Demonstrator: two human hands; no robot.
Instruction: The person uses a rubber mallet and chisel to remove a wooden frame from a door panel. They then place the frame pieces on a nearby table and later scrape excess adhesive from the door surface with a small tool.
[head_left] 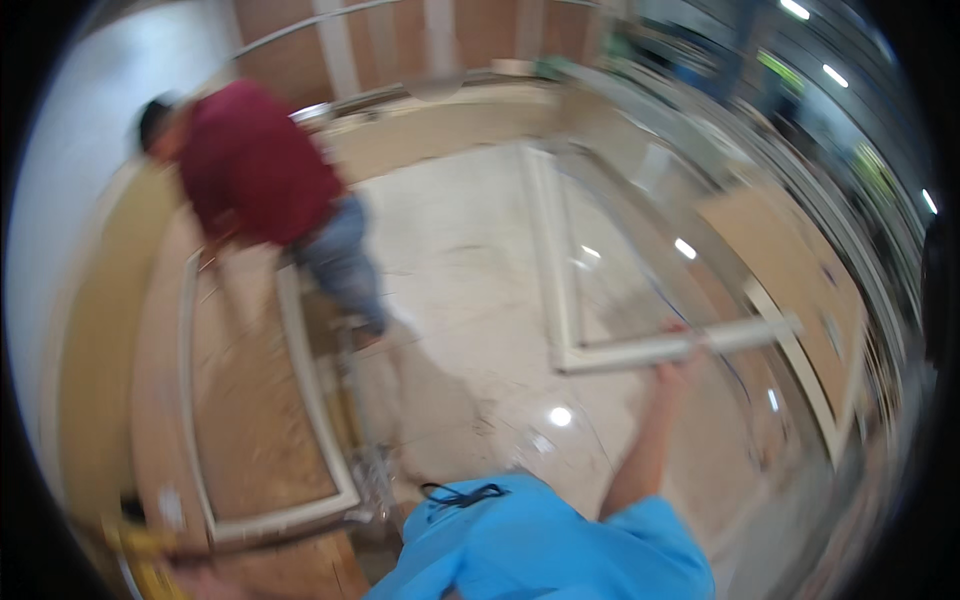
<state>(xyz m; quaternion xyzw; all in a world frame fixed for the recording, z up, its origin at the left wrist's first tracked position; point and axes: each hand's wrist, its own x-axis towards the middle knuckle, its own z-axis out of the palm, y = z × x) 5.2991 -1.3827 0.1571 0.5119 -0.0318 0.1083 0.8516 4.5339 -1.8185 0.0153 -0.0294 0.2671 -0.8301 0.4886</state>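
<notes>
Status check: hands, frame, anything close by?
Right hand gripping white window frame at its lower rail. Left hand out of view. Another person bent over second frame, apart.

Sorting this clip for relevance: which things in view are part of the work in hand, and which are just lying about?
In hand:
- right hand gripping the white window frame
- glass pane in that frame

Lying about or someone else's:
- second white frame on a board, where a person in a red top bends
- yellow tool, lower left
- brown board, right

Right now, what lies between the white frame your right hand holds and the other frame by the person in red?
In the head view, only bare pale floor separates the white frame in the right hand from the other frame.
</notes>
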